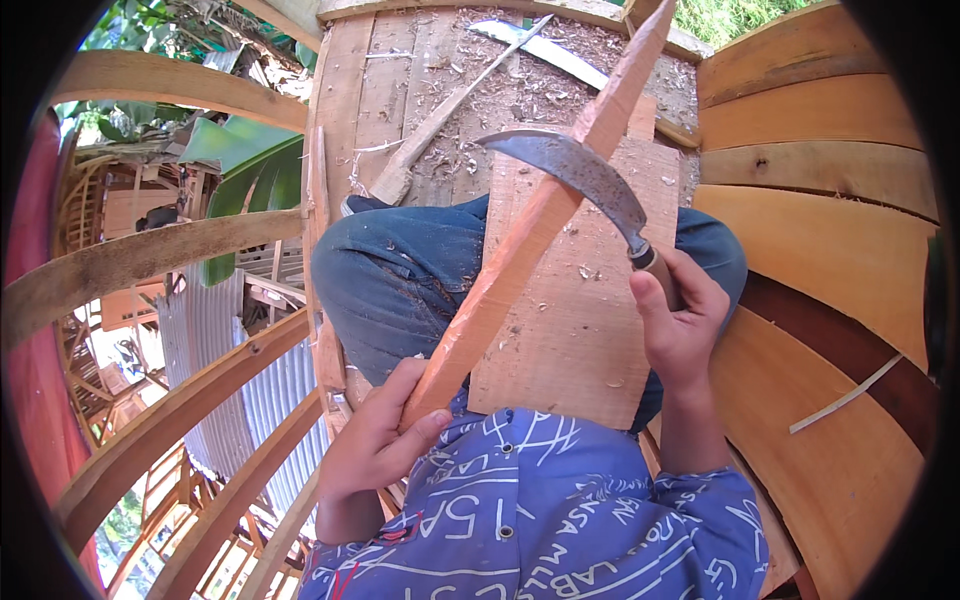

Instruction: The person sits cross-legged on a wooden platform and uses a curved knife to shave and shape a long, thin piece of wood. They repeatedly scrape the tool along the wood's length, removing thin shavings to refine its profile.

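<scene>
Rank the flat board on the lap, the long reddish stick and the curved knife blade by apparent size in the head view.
1. Flat board, the broadest.
2. Long reddish stick, longer than the board but much narrower, and nearer the camera, so this order is unsure.
3. Curved knife blade, clearly smallest.

Person seen from above: short-sleeved blue shirt (540,510) printed with white lettering and line patterns, small red accents near the lower hem, dark round buttons down the front placket; blue denim trousers (400,270) over bent knees; both hands and forearms bare
</scene>
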Demonstrator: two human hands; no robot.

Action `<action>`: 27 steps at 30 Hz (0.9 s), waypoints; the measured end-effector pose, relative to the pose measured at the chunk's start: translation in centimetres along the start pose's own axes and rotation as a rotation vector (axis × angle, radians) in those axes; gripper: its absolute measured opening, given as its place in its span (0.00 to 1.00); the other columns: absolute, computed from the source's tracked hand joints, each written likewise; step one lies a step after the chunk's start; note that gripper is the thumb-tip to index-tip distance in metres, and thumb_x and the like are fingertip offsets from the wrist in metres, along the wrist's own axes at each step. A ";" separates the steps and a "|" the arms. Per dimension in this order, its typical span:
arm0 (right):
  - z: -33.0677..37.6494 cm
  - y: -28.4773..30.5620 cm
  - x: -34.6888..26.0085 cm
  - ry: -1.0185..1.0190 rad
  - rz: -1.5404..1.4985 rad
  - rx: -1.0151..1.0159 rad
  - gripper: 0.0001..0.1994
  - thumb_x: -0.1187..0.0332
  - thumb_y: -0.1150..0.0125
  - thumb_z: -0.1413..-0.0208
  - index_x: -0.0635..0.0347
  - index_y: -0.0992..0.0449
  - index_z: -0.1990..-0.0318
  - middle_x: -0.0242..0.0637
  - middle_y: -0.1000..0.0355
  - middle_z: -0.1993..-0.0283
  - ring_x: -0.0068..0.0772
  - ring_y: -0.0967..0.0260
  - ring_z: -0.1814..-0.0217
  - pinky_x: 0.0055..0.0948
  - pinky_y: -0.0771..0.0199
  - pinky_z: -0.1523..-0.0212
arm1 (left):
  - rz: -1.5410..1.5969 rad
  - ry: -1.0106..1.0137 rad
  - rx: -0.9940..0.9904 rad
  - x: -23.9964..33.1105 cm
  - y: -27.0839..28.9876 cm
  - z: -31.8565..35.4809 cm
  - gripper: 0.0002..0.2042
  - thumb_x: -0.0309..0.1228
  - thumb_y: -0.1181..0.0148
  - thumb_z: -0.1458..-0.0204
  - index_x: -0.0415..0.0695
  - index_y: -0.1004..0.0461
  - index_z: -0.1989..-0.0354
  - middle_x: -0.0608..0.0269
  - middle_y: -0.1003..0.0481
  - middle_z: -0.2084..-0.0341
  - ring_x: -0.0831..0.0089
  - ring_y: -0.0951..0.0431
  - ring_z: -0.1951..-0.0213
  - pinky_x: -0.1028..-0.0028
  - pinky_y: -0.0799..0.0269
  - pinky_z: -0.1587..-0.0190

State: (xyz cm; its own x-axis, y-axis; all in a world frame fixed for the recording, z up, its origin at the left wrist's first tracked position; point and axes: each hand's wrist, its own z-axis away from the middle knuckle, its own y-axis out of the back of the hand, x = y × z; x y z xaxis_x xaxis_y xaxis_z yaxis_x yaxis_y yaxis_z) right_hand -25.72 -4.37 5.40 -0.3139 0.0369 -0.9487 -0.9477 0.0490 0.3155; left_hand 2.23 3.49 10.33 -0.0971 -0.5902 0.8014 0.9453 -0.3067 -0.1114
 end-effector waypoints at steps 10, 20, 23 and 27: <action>0.6 2.0 -0.2 -0.087 -0.119 -0.181 0.13 0.68 0.34 0.48 0.69 0.23 0.60 0.27 0.27 0.71 0.14 0.36 0.70 0.16 0.37 0.70 | -0.232 -0.001 0.048 0.2 -0.4 -0.1 0.16 0.24 0.47 0.45 0.37 0.37 0.48 0.59 0.31 0.75 0.74 0.30 0.76 0.74 0.37 0.72; 0.1 1.2 -1.0 -0.171 -0.037 -0.239 0.09 0.71 0.36 0.47 0.68 0.22 0.62 0.23 0.32 0.76 0.10 0.41 0.74 0.16 0.41 0.74 | -0.333 0.002 0.155 0.7 -0.9 0.1 0.15 0.23 0.46 0.46 0.38 0.36 0.49 0.58 0.31 0.78 0.70 0.29 0.76 0.73 0.36 0.71; -0.8 1.7 -0.4 -0.296 -0.108 -0.195 0.09 0.70 0.35 0.48 0.68 0.22 0.63 0.24 0.32 0.77 0.11 0.40 0.74 0.16 0.41 0.74 | -0.293 0.056 0.153 0.5 -1.2 0.0 0.15 0.24 0.47 0.45 0.38 0.36 0.50 0.58 0.31 0.79 0.70 0.29 0.76 0.72 0.36 0.71; -1.2 2.4 -0.5 -0.299 -0.125 -0.208 0.10 0.70 0.35 0.48 0.70 0.23 0.63 0.26 0.29 0.75 0.12 0.38 0.72 0.15 0.38 0.71 | -0.302 0.001 0.136 0.4 -1.2 0.1 0.14 0.24 0.47 0.45 0.38 0.36 0.50 0.57 0.31 0.80 0.70 0.29 0.77 0.71 0.36 0.72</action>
State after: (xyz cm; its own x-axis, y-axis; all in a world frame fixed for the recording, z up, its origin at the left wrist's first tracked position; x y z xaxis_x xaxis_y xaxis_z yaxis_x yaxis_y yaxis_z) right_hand -27.86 -5.43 6.63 -0.1938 0.3342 -0.9224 -0.9787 -0.1311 0.1582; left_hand 1.10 3.68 10.79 -0.3798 -0.4887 0.7855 0.9066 -0.3654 0.2110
